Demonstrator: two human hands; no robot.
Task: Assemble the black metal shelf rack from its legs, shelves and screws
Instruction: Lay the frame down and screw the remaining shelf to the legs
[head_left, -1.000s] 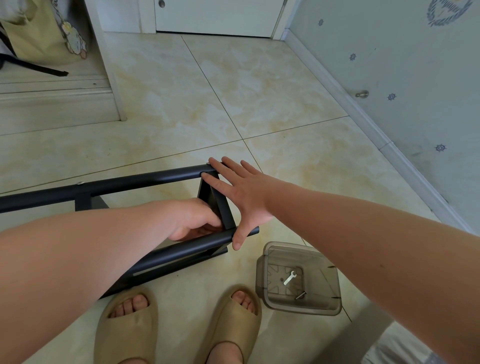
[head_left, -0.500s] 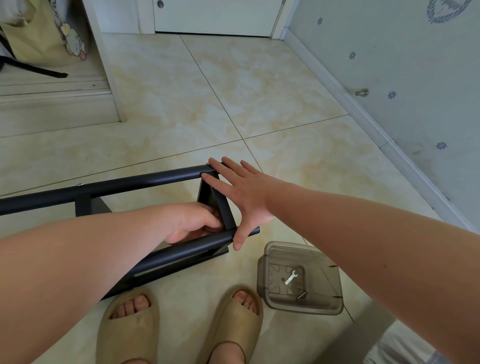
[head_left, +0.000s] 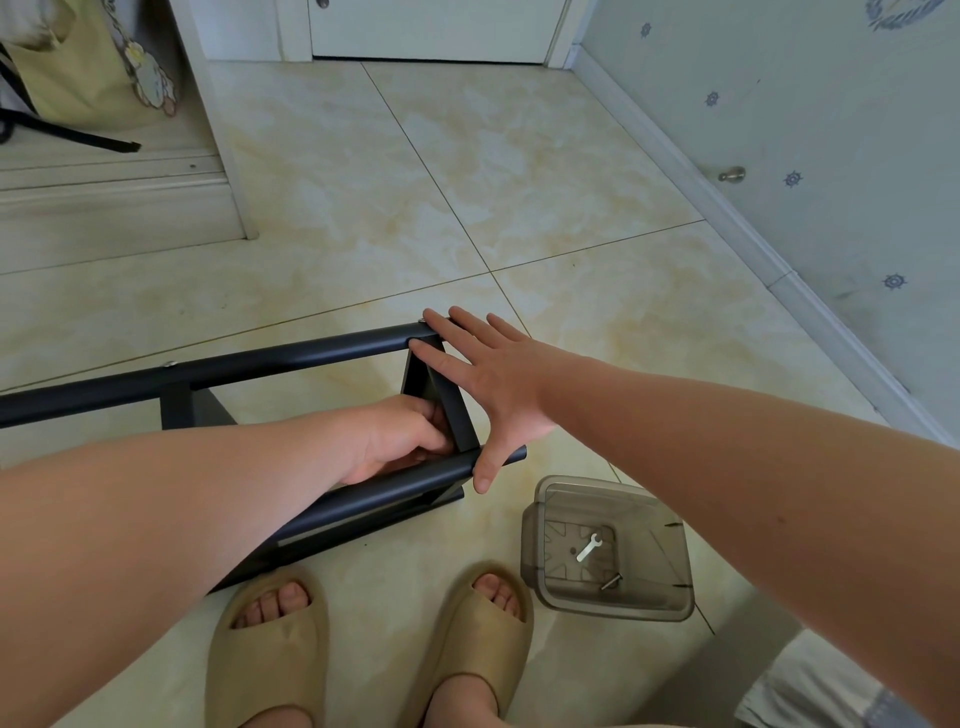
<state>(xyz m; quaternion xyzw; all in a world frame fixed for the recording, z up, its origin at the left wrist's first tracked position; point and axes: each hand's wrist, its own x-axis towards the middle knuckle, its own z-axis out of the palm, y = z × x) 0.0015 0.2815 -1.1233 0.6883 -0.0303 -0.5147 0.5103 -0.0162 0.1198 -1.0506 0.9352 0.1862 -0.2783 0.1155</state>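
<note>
Nearest on the floor (head_left: 519, 182), a clear box (head_left: 670, 597) holds a wrench (head_left: 588, 548) and a screw (head_left: 611, 581). Just beyond, the black rack (head_left: 260, 361) lies on its side. The left hand (head_left: 400, 436) curls inside its end, and I cannot tell whether it grips anything. The right hand (head_left: 493, 384), fingers straight, presses flat across the rack's end.

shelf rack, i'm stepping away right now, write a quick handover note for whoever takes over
Right hand: open, flat against the end of the rack, fingers on the upper leg, thumb on the lower leg.
Left hand: fingers curled inside the frame by the end shelf; what it grips is hidden.
The rack lies on its side on the floor. The clear box beside it holds a small wrench and one screw.
Done: legs and two visible shelves joined; screw heads show on the upper leg.
Left: probably fastening this corner, then standing it up.
</note>
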